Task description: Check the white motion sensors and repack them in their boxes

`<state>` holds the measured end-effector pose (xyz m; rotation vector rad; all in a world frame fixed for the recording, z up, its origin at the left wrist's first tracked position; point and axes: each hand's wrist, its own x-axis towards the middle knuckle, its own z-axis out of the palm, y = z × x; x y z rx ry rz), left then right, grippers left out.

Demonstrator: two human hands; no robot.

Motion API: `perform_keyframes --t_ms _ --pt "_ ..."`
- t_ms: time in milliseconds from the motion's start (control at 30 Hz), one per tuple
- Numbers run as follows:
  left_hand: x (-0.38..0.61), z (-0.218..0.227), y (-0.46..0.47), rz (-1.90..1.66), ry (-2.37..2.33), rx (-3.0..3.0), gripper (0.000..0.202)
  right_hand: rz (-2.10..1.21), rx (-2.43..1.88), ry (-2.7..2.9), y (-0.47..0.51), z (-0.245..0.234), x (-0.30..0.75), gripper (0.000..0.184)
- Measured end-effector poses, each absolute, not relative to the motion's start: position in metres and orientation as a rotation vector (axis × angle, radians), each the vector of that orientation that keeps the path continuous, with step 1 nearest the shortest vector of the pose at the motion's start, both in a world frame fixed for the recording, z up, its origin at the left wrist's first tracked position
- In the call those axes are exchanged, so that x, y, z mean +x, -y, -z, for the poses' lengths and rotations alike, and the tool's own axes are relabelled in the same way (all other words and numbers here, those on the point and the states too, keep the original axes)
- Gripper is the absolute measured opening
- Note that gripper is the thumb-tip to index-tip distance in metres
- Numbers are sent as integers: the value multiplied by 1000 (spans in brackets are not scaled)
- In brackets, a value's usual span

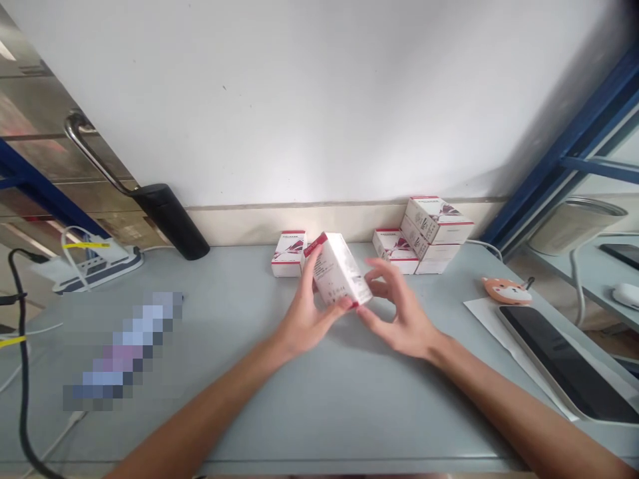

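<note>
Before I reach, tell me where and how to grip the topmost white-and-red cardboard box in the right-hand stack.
Probably pinch that top box by its opposite long sides, coming from above: it lies flat on another box, with its top and left side exposed; its right side is hidden.

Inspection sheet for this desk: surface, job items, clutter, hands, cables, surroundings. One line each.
Surface: grey desk, no spills seen.
Job's things: white-and-red box held tilted; behind, a single box on the left, and on the right a stack of two boxes with another box beside it.
Clutter: black-faced device over a white sheet; orange animal-face item; pixelated item, unidentifiable.
Hands: left hand grips the held box; right hand open beside it, contact unclear.
Cables: black cable at left; power strip with plugs in.
Surroundings: white wall, blue frame.
</note>
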<state>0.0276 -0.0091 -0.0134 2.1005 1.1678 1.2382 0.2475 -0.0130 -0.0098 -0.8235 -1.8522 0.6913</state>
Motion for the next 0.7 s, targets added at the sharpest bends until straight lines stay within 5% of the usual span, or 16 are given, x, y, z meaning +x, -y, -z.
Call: perform_keyframes --t_ms 200,467,700 --pt "15 15 2 -1320 -1257 2587 87 -720 -887 1922 5 13 257 85" --pt "6 12 -4 -1026 -1033 2998 93 -466 -1096 1944 0 5 266 38" --pt "6 11 3 -1034 -1008 3123 89 -356 -965 2095 4 -9 271 37"
